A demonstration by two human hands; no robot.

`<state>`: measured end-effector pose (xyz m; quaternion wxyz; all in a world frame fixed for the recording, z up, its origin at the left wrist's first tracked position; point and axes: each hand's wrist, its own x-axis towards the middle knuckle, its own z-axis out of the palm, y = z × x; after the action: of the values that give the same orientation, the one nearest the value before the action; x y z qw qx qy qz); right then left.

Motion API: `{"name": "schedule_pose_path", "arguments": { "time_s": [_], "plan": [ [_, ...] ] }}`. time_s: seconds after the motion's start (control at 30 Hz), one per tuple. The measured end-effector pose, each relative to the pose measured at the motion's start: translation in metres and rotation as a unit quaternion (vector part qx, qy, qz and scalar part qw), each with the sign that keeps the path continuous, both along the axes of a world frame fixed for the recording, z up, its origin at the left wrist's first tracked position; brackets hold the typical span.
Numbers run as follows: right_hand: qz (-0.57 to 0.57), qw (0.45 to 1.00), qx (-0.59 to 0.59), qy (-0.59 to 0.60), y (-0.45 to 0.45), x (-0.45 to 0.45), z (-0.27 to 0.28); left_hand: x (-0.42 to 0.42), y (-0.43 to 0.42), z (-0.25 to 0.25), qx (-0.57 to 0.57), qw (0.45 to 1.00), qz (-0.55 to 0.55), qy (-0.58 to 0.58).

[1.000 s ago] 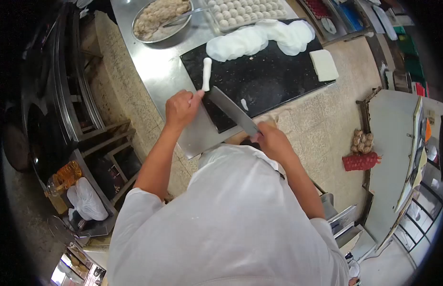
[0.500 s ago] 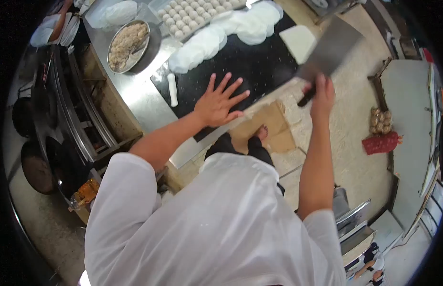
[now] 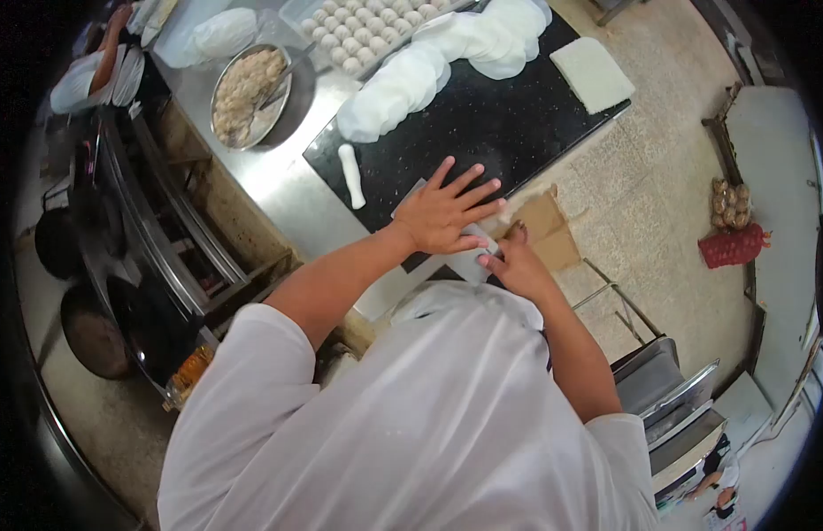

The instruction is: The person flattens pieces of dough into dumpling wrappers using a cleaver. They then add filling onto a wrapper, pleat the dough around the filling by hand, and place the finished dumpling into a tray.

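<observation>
Black board (image 3: 526, 119) spreading below, I'm watching two hands on one cleaver (image 3: 470, 265).
Left hand (image 3: 440, 217) is lying wide-splayed, gripping nothing, over the cleaver at the board's near edge; right hand (image 3: 523, 271) is holding its hidden handle end.

The broad grey cleaver (image 3: 473, 260) lies partly hidden beneath the hands (image 3: 436, 218).
</observation>
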<state>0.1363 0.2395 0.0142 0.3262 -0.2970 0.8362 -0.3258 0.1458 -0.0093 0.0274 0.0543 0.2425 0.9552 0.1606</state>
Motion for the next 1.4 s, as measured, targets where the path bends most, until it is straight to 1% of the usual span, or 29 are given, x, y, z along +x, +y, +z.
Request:
{"name": "schedule_pose_path", "arguments": {
  "time_s": [0.03, 0.1, 0.13, 0.2, 0.23, 0.3, 0.33, 0.37, 0.4, 0.43, 0.47, 0.5, 0.53, 0.57, 0.6, 0.67, 0.73, 0.8, 0.87, 0.9, 0.97, 1.0, 1.03, 1.1, 1.2, 1.23, 1.3, 1.33, 1.4],
  "plan": [
    [-0.006, 1.0, 0.002, -0.005, -0.006, -0.016, 0.003, -0.002, 0.0, -0.001, 0.003, 1.0, -0.006, 0.013],
    [-0.035, 0.987, 0.086, -0.132, -0.015, -0.044, 0.02, -0.022, -0.001, -0.004, -0.016, 0.999, -0.026, 0.022],
    [-0.041, 0.989, 0.081, -0.121, -0.021, -0.064, 0.035, -0.04, -0.005, -0.005, -0.006, 0.999, -0.01, 0.048],
    [-0.075, 0.962, 0.148, -0.217, -0.032, -0.087, 0.059, -0.071, -0.011, -0.001, 0.008, 0.995, 0.015, 0.095],
    [-0.076, 0.962, 0.147, -0.216, -0.029, -0.079, 0.056, -0.07, -0.009, 0.001, 0.007, 0.995, 0.014, 0.096],
    [-0.059, 0.991, 0.067, -0.103, -0.009, -0.047, 0.039, -0.057, 0.0, 0.002, 0.009, 0.998, -0.023, 0.063],
    [-0.032, 0.996, 0.029, -0.073, 0.008, -0.019, 0.02, -0.036, 0.003, 0.008, -0.007, 0.996, -0.089, 0.014],
    [-0.008, 0.999, -0.01, -0.043, 0.023, 0.006, 0.009, -0.019, 0.009, 0.005, -0.004, 0.996, -0.086, 0.008],
    [-0.006, 0.999, -0.008, -0.047, 0.021, 0.016, 0.013, -0.005, 0.013, -0.005, 0.046, 0.989, -0.141, -0.017],
    [-0.068, 0.997, 0.014, -0.029, 0.012, 0.026, 0.016, -0.005, 0.013, -0.014, 0.096, 0.974, -0.2, -0.038],
    [-0.131, 0.99, 0.041, -0.014, 0.006, 0.033, 0.018, -0.015, 0.012, -0.015, 0.103, 0.972, -0.206, -0.043],
    [-0.135, 0.99, 0.045, -0.017, -0.001, 0.017, 0.02, -0.031, 0.009, -0.009, 0.037, 0.981, -0.188, -0.032],
    [-0.107, 0.988, 0.108, -0.033, -0.012, -0.006, 0.028, -0.04, 0.005, 0.001, -0.029, 0.984, -0.174, -0.027],
    [-0.076, 0.981, 0.171, -0.048, -0.017, -0.023, 0.041, -0.055, -0.003, 0.007, -0.049, 0.984, -0.169, -0.011],
    [-0.08, 0.982, 0.164, -0.037, -0.024, -0.045, 0.052, -0.064, -0.006, 0.002, -0.029, 0.989, -0.144, 0.009],
    [-0.048, 0.98, 0.171, -0.095, -0.04, -0.082, 0.07, -0.092, -0.02, 0.003, -0.024, 0.992, -0.118, 0.047],
    [-0.063, 0.983, 0.161, -0.068, -0.038, -0.063, 0.063, -0.098, -0.021, 0.005, -0.007, 0.991, -0.112, 0.077],
    [-0.058, 0.985, 0.155, -0.05, -0.023, -0.029, 0.04, -0.056, -0.009, 0.007, -0.013, 0.994, -0.106, 0.035],
    [-0.06, 0.997, 0.039, -0.04, 0.012, 0.019, 0.015, -0.019, 0.007, 0.007, -0.017, 0.994, -0.109, -0.013],
    [-0.061, 0.997, 0.041, -0.038, 0.009, 0.011, 0.018, -0.015, 0.018, 0.002, 0.007, 0.991, -0.131, -0.01],
    [-0.135, 0.983, 0.117, -0.052, 0.006, 0.004, 0.041, -0.026, 0.025, -0.004, 0.04, 0.987, -0.157, -0.018],
    [-0.082, 0.982, 0.17, -0.007, 0.006, -0.01, 0.031, -0.042, 0.02, 0.003, 0.002, 0.991, -0.135, 0.001],
    [-0.089, 0.981, 0.174, -0.015, 0.002, -0.024, 0.039, -0.055, 0.017, 0.007, -0.039, 0.992, -0.114, 0.031],
    [-0.001, 0.975, 0.208, -0.072, -0.025, -0.078, 0.067, -0.086, -0.003, 0.005, -0.015, 0.995, -0.084, 0.06],
    [-0.015, 0.984, 0.169, -0.044, -0.038, -0.092, 0.078, -0.103, -0.017, 0.003, -0.029, 0.994, -0.054, 0.095],
    [-0.009, 0.984, 0.17, -0.043, -0.026, -0.072, 0.061, -0.086, -0.011, 0.0, -0.029, 0.994, -0.048, 0.094],
    [-0.019, 0.999, 0.018, 0.043, 0.017, -0.01, 0.017, -0.031, 0.01, -0.008, -0.026, 0.994, -0.097, 0.046],
    [-0.016, 0.999, 0.018, 0.042, 0.02, -0.003, 0.021, -0.027, 0.017, -0.004, -0.027, 0.994, -0.094, 0.046],
    [-0.115, 0.989, 0.087, 0.028, 0.021, 0.007, 0.026, -0.031, 0.035, -0.003, 0.021, 0.99, -0.136, 0.024]
  ]
}}
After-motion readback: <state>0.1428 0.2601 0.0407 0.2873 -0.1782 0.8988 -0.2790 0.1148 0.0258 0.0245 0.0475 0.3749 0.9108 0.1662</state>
